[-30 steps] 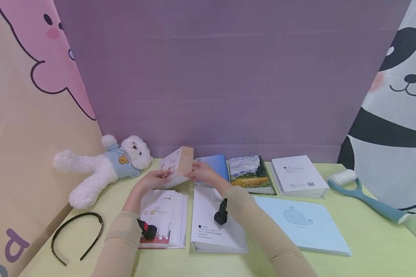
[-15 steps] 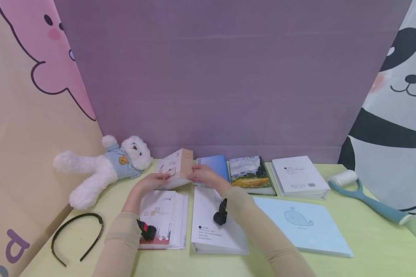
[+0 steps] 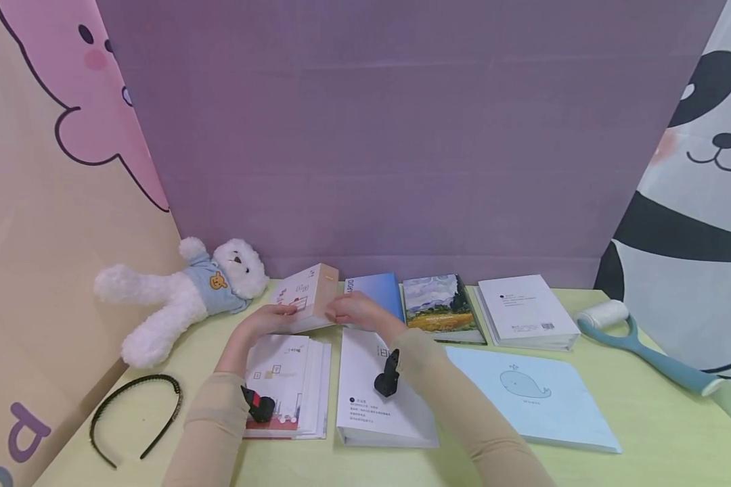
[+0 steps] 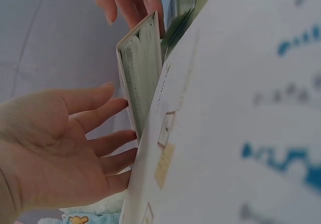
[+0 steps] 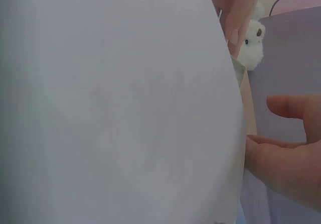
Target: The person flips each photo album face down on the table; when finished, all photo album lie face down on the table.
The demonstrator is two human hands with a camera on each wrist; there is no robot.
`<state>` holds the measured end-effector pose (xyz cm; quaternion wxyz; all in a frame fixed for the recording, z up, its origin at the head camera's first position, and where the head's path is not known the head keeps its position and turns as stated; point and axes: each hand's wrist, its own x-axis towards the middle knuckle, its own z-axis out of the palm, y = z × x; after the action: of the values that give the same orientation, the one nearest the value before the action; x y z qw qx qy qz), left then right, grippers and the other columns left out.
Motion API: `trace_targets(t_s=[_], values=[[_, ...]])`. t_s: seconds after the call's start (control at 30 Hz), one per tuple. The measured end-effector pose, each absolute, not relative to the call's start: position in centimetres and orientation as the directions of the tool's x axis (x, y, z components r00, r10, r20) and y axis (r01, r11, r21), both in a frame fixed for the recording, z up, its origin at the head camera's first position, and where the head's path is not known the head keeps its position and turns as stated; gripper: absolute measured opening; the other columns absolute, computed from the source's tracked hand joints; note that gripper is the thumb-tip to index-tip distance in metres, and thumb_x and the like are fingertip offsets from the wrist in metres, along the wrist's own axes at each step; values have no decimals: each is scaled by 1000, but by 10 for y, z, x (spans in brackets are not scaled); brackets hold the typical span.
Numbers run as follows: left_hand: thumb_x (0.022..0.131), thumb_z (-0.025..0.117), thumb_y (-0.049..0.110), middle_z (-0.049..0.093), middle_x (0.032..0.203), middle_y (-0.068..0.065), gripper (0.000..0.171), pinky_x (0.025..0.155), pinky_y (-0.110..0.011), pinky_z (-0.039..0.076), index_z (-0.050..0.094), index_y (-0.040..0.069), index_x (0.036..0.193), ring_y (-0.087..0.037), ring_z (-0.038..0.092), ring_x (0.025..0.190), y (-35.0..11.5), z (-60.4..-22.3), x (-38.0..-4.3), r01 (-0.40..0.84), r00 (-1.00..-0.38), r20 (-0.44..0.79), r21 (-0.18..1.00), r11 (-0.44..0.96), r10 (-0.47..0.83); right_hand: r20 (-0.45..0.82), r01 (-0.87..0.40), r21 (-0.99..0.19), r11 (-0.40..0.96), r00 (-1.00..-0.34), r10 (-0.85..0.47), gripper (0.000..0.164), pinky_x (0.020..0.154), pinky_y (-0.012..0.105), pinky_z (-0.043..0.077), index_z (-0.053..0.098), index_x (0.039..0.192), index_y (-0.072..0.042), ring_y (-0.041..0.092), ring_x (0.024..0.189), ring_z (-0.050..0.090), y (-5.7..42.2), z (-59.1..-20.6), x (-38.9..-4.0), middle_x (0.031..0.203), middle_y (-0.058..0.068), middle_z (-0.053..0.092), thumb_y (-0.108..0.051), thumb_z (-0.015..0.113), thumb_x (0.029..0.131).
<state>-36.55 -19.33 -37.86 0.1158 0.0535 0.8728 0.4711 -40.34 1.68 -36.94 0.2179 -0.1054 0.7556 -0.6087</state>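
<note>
A thick photo album (image 3: 304, 292) with a white printed cover and tan spine lies at the back left of the table, near the purple backdrop. My left hand (image 3: 268, 320) reaches to its left near corner; in the left wrist view the fingers (image 4: 118, 158) are extended, tips at the cover's edge beside the page block. At the spine is my right hand (image 3: 361, 311), with the thumb (image 5: 258, 153) against it in the right wrist view. Just in front of my forearms lie a white album with a red strip (image 3: 280, 365) and another white album (image 3: 371, 412).
A white teddy bear (image 3: 210, 281) lies left, above a black headband (image 3: 135, 382). Along the back are a blue album (image 3: 378, 287), a landscape-cover book (image 3: 435, 304) and a white album (image 3: 524, 304). A whale booklet (image 3: 536, 399) and a lint roller (image 3: 652, 352) are at right.
The album has tipped down from its tilt to a flatter pose, its spine side lower. My right hand has slid slightly down and left along the spine. My left hand stays nearly still.
</note>
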Motion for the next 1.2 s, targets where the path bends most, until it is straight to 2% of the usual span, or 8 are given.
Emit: trace_targets(t_s=[0.07,0.17,0.23,0.4,0.53,0.67,0.93,1.2], values=[[98,46,18,35,146,-25,46,112,-50,25,40,-2,139,-38,30,135,-193,-378,-365,-12,-965,-155,831,556,211,-213,121,-965,231,-878,-428,14,100,34,45,56,96,8,15,94,53,17,-370,-405,100,8,56,-1,50,88],[98,45,19,36,145,-24,46,112,-50,24,40,-2,139,-38,29,136,-194,-378,-364,0,-962,-157,821,571,226,-252,170,-960,223,-870,-423,13,101,34,44,55,95,6,16,97,52,17,-371,-406,106,9,55,-3,49,90],[98,45,19,37,145,-23,46,113,-50,24,41,-2,139,-38,30,136,-193,-377,-363,1,-960,-161,815,579,229,-272,190,-956,222,-857,-437,19,102,35,42,54,101,10,19,101,52,17,-372,-407,110,12,53,-5,47,92],[97,47,22,43,140,-24,46,111,-49,27,47,-4,134,-36,38,130,-191,-375,-362,-19,-962,-179,802,597,208,-276,193,-958,210,-809,-519,39,109,38,36,46,130,10,28,122,50,17,-370,-406,130,19,53,-12,44,97],[97,48,23,43,139,-25,46,110,-48,28,48,-6,132,-37,39,130,-190,-374,-362,-23,-961,-185,792,610,204,-258,149,-962,229,-772,-581,44,111,39,33,40,137,8,30,132,42,17,-369,-406,141,21,45,-15,40,99],[97,47,21,42,140,-26,45,110,-49,28,48,-6,132,-38,38,130,-191,-375,-362,-28,-960,-192,788,615,203,-264,119,-954,275,-768,-583,43,114,41,29,44,135,7,28,134,39,17,-370,-405,141,19,46,-16,39,99],[97,47,21,38,144,-24,45,112,-50,24,46,-2,135,-39,33,134,-190,-375,-363,-6,-954,-196,771,636,228,-306,80,-906,415,-802,-514,37,113,49,25,57,126,-2,26,135,38,16,-368,-404,136,9,53,-20,45,97],[97,46,22,33,146,-25,46,112,-52,23,44,-2,137,-41,29,136,-189,-375,-362,-17,-950,-216,754,656,224,-320,86,-894,439,-809,-493,43,114,49,24,51,135,-7,25,136,34,13,-371,-407,143,8,45,-18,51,93]])
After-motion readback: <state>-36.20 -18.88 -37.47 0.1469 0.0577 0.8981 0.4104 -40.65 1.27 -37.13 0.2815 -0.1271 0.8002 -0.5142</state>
